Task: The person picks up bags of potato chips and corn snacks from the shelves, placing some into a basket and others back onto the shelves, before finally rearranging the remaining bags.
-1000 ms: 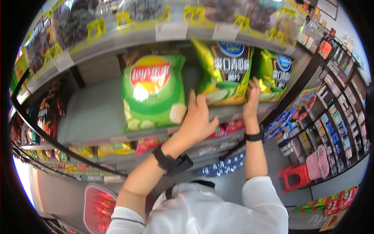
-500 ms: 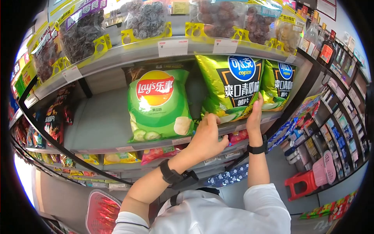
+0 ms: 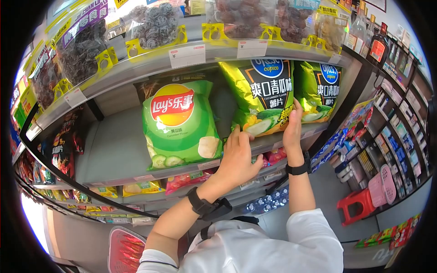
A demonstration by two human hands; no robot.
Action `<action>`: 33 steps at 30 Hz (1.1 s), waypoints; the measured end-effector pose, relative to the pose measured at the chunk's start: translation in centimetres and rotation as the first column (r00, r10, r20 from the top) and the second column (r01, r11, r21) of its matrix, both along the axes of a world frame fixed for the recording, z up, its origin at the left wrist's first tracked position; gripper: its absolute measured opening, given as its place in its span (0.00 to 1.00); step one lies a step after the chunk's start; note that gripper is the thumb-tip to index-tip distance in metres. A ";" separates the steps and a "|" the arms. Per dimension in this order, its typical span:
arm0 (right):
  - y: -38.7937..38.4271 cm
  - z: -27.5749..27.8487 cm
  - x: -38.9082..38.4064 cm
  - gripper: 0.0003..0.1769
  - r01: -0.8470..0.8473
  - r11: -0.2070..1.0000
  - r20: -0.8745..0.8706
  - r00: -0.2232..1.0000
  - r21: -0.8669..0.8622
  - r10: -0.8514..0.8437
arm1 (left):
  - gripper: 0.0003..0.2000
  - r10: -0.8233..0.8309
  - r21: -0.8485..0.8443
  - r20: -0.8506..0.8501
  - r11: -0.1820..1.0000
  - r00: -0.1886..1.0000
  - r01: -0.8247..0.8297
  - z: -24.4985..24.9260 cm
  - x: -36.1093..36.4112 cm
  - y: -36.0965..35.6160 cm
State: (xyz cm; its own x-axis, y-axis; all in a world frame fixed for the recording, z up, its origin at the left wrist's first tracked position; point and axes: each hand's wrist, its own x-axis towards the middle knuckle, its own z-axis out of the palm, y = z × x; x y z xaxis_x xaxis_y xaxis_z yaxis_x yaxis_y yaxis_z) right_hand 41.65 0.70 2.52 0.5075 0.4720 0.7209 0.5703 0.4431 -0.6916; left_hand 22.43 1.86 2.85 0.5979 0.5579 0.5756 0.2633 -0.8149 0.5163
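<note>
Shop aisle, grey shelf [image 3: 114,150] at chest height under a row of dried-fruit packs. Middle Copico bag [image 3: 261,93] stands upright near the shelf's front edge, between the Lay's bag [image 3: 180,120] on its left and a second Copico bag [image 3: 321,88] on its right. Left hand [image 3: 236,157]: fingers straight and spread, tips pressing the bag's lower left corner, not clasped. Right hand [image 3: 292,129]: thumb on the lower right corner, fingers hidden, so closure cannot be told. Change over the last second: bag was tilted and blurred, then pinched at both bottom corners; now steadier and squarer. Judgement: the bag looks nearly seated.
</note>
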 end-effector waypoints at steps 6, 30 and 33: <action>-0.4 0.2 0.0 0.32 -0.047 0.999 -0.008 0.999 -0.016 0.047 | 0.25 0.001 0.009 0.018 1.000 1.000 -0.002 -0.1 -0.2 0.0; -5.3 -11.1 -15.9 0.25 -0.206 0.968 -0.026 0.977 0.141 0.211 | 0.20 0.343 -0.651 -0.345 0.583 0.874 -0.485 -17.0 -31.4 -10.1; -4.0 -11.8 -22.1 0.24 -0.405 0.909 -0.064 0.909 0.098 0.411 | 0.20 0.373 -0.644 -0.482 0.464 0.793 -0.609 -18.4 -35.6 -14.0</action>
